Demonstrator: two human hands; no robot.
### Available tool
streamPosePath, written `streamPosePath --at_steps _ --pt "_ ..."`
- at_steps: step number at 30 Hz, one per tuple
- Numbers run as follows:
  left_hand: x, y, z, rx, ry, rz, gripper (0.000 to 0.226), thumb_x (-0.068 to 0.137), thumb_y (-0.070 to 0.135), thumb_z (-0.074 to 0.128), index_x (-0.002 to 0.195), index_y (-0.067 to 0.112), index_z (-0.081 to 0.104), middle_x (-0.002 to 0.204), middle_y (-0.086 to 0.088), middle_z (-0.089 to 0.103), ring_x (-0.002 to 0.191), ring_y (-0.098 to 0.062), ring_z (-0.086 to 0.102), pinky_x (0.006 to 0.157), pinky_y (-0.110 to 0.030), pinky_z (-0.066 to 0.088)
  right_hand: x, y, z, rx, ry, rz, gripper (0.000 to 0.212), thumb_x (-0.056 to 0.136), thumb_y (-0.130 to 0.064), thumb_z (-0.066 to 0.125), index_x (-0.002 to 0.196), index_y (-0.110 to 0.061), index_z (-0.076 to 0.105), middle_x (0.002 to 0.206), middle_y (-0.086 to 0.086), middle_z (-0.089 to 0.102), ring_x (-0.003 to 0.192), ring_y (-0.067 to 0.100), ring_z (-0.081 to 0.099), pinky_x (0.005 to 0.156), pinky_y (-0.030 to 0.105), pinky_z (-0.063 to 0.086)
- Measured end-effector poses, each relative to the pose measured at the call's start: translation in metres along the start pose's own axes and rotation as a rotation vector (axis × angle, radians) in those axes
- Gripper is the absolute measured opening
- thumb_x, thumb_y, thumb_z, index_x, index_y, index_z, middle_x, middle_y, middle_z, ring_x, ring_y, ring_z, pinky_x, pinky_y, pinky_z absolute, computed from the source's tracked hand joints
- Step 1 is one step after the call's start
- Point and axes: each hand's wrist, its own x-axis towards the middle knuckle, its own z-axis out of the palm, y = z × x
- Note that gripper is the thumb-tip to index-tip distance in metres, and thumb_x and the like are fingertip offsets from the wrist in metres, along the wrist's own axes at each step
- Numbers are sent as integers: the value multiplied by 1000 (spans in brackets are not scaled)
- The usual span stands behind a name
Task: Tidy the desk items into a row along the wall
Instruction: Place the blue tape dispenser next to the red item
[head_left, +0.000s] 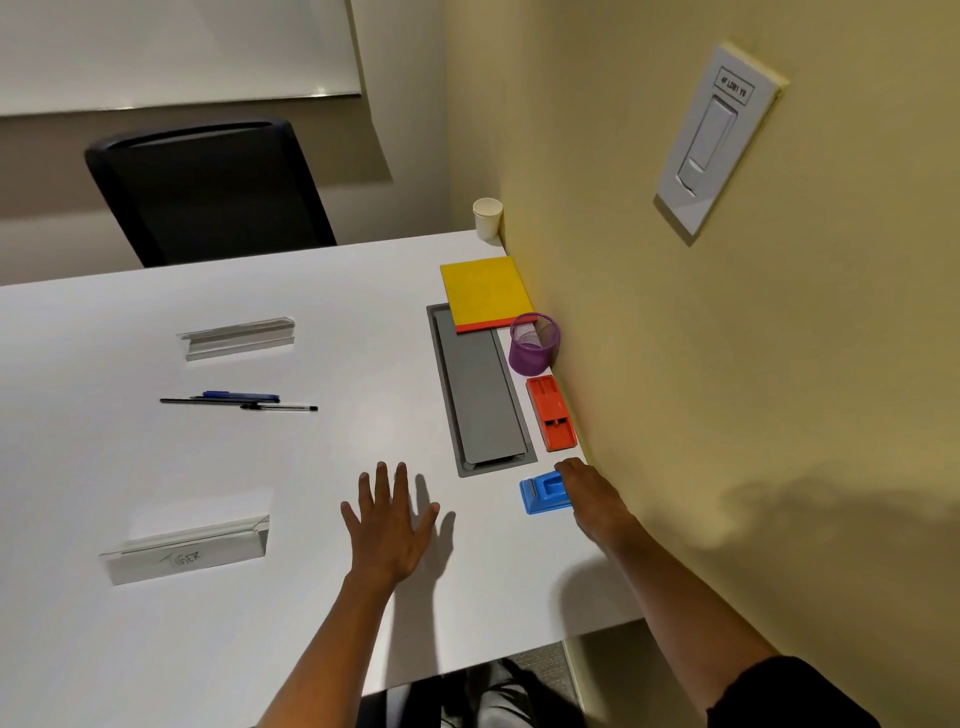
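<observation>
R hand (589, 493) grips blue tape dispenser (543, 493) — L hand (389, 525) flat.

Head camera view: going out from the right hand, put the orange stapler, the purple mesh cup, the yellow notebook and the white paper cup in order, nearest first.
From the right hand, all along the wall:
1. orange stapler, just beyond the hand
2. purple mesh cup, past the stapler
3. yellow notebook, behind the mesh cup
4. white paper cup, at the desk's far corner

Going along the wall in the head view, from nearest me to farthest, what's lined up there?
Blue tape dispenser under the right hand → orange stapler → purple mesh cup → yellow notebook → white paper cup.
</observation>
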Motion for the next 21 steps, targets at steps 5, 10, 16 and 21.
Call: streamPosePath --at_steps 5,10,16,21 --pt "1 -3 -2 -17 3 -11 75 93 61 26 152 23 -3 161 -4 -9 148 -28 -11 116 -57 3 -4 3 0 50 -3 -2 66 83 8 56 141 -11 32 137 7 41 119 23 48 96 30 42" --pt "2 -4 0 -10 -1 -17 76 93 62 26 152 24 -3 161 -4 -8 148 -28 -11 116 -57 4 -3 5 2 48 3 -26 68 83 6 58 143 -11 30 140 6 40 124 21 45 101 27 38" --pt "4 1 -4 -34 5 -15 76 93 62 27 152 24 -3 161 -4 -8 148 -27 -11 116 -56 4 -3 -1 -5 44 -32 -48 83 84 2 60 151 -16 15 153 4 28 140 21 30 116 31 26" --pt "6 1 -8 -54 12 -21 76 93 62 27 152 24 -4 161 -4 -9 148 -27 -12 116 -56 2 1 -17 -22 198 14 -59 79 84 2 52 151 -23 19 154 0 30 138 19 33 112 31 32"
